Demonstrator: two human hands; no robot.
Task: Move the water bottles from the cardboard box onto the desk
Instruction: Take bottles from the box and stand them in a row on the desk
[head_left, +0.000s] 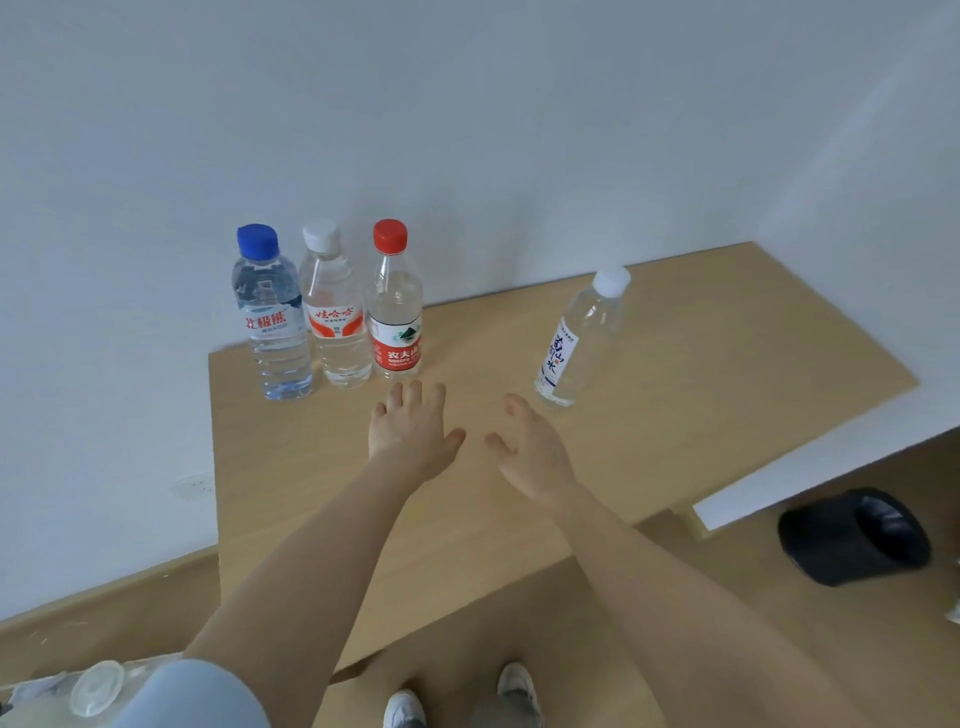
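We see four water bottles standing upright on the table (675, 332), all capped. Three stand in a row at the table's far left corner, close against the wall (467, 130): the blue-cap bottle (272, 322) on the left, the white-cap bottle (336, 322) in the middle and the red-cap bottle (395, 317) on the right. They are side by side, touching or nearly so; we cannot tell which. The lone bottle (576, 345), with a white cap and a white label with blue writing, stands well apart from them to the right, nearer the middle of the table.

Both our arms are bare and reach out over the table. The left hand (413, 434) is palm down with its fingers straight and a little spread, its fingertips just short of the red-cap bottle's base and not touching it. The right hand (530, 449) lies beside it, fingers loose and slightly bent, pointing toward the lone bottle, near it but apart. Neither hand holds anything, and there is a gap between the two. We cannot tell whether the palms rest on the table or hang just above it.

On the floor (727, 597) under the table's right end is a black bin (852, 538). Our white shoes (402, 709) show at the bottom edge. At the bottom left is a blurred clear plastic thing (96, 688) that we cannot make out.
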